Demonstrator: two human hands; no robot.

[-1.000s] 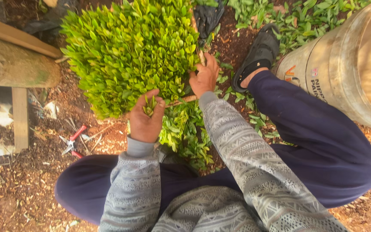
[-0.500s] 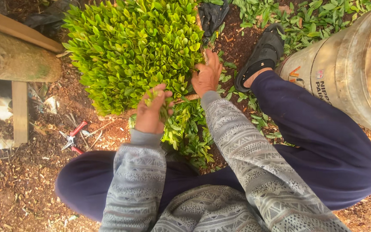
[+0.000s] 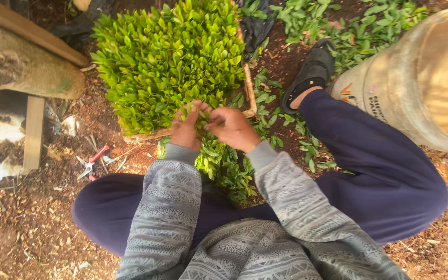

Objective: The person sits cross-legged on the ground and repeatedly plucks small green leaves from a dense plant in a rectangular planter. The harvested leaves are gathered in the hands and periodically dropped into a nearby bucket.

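We have both hands at the near edge of the tray of green cuttings point(image 3: 167, 57), which sits on the mulch in front of our knees. Our left hand point(image 3: 185, 129) is curled around a few leafy stems there, fingers pressed together over them, and our right hand point(image 3: 234, 128) meets it from the side, thumb and fingertips pinching at the same little clump. A looser heap of cut sprigs point(image 3: 224, 166) lies just below our wrists, between our legs. To do this part well, we judge it best to hold the stems low, near their base, and keep the pinch gentle so the leaves are not crushed or stripped, working one small clump at a time so the neighbours stay upright. Red-handled pruners point(image 3: 92, 162) lie on the ground to our left, and a large tan bucket point(image 3: 421, 78) stands at our right.
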